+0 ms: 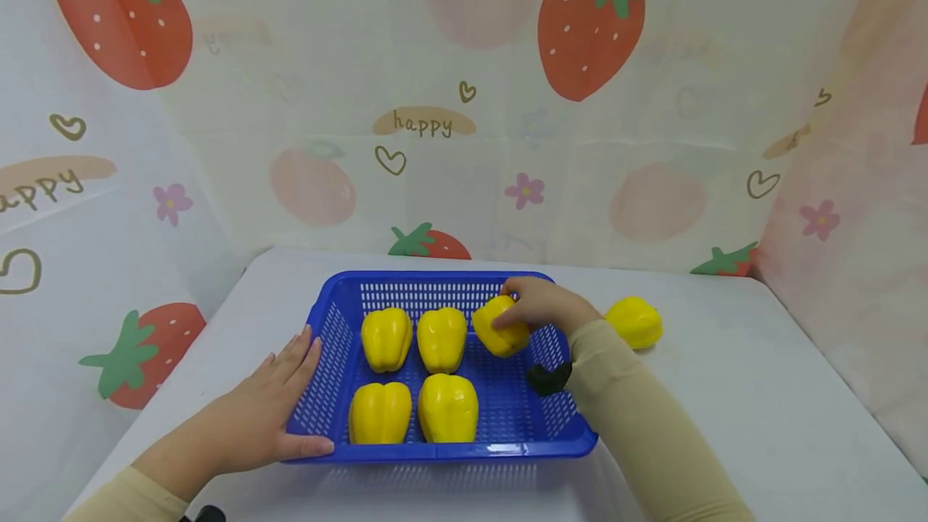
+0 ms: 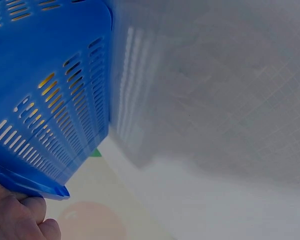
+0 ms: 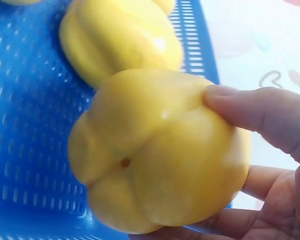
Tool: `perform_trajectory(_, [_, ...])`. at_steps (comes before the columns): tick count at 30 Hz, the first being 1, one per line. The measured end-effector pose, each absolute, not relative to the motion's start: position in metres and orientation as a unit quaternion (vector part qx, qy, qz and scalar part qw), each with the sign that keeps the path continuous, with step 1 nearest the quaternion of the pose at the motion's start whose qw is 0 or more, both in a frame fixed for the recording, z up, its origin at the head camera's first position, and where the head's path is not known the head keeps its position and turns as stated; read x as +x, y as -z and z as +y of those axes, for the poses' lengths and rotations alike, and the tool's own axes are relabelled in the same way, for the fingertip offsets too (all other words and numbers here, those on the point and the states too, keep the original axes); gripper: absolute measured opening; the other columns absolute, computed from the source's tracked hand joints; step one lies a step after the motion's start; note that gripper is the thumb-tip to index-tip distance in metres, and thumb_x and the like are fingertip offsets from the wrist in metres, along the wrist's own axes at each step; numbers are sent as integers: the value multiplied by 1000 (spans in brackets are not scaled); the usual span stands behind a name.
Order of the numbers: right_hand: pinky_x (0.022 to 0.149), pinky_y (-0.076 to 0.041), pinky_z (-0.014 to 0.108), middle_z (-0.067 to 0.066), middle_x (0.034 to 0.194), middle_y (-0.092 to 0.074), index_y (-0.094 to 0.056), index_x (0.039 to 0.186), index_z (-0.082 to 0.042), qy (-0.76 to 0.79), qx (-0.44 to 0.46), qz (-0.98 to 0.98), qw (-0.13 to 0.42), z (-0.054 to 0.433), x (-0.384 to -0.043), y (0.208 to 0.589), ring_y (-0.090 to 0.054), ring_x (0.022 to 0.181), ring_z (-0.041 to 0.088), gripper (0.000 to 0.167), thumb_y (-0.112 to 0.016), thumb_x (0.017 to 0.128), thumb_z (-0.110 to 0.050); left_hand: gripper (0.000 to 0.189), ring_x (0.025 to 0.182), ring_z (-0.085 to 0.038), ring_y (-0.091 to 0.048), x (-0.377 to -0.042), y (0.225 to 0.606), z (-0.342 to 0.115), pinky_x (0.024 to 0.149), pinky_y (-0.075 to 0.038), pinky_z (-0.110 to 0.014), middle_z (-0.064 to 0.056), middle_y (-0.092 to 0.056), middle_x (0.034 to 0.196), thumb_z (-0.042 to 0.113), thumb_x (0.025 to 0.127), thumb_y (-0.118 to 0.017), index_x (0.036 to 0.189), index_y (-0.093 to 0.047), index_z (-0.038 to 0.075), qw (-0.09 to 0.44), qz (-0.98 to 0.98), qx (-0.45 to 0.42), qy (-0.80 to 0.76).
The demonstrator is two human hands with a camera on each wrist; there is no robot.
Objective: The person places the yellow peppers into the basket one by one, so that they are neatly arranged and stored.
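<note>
My right hand [image 1: 545, 303] grips a yellow bell pepper [image 1: 499, 330] between thumb and fingers, inside the blue basket [image 1: 507, 450] at its back right. In the right wrist view the held pepper [image 3: 155, 155] shows its lobed end, close to another pepper [image 3: 117, 37]. My left hand [image 1: 271, 405] rests on the basket's left side, fingers straight along the rim and thumb on the front corner. In the basket, two peppers stand at the back, a left one [image 1: 387, 339] and a middle one [image 1: 441, 340]. Two more are in front, a left one [image 1: 380, 413] and a middle one [image 1: 448, 408].
Another yellow bell pepper [image 1: 635, 322] lies on the white table [image 1: 754, 393], right of the basket and beyond my right forearm. A curtain [image 1: 464, 184] printed with strawberries surrounds the table at the back and sides. A black strap piece [image 1: 548, 379] hangs by my right wrist.
</note>
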State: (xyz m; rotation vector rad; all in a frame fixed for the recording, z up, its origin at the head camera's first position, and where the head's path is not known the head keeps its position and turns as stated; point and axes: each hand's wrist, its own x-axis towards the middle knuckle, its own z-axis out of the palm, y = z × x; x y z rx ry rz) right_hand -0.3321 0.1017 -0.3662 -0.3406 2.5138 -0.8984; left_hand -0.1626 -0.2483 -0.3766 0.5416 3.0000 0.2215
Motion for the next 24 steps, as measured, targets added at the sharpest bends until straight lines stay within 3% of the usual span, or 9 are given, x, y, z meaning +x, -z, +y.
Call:
perform_trajectory(9, [83,-51,38,7,114,-55,-49,127,-11,270,-100,930,230,92,-330,371,-56,90,22,66,-77,71,-33,119,138,-35,-12,-164,378,-249,106,-18,-56,-18,-6,152,82,64,-45,146,-13,1,42,981,179,-70])
perform_trajectory(24, [85,-50,39,11,119,-54,-48,129,-6,254,-80,933,241,87,-329,376,-55,91,23,58,-71,79,-24,118,138,-34,-11,-163,380,-249,106,-18,-56,-18,-5,152,81,65,-46,146,-13,2,40,980,181,-72])
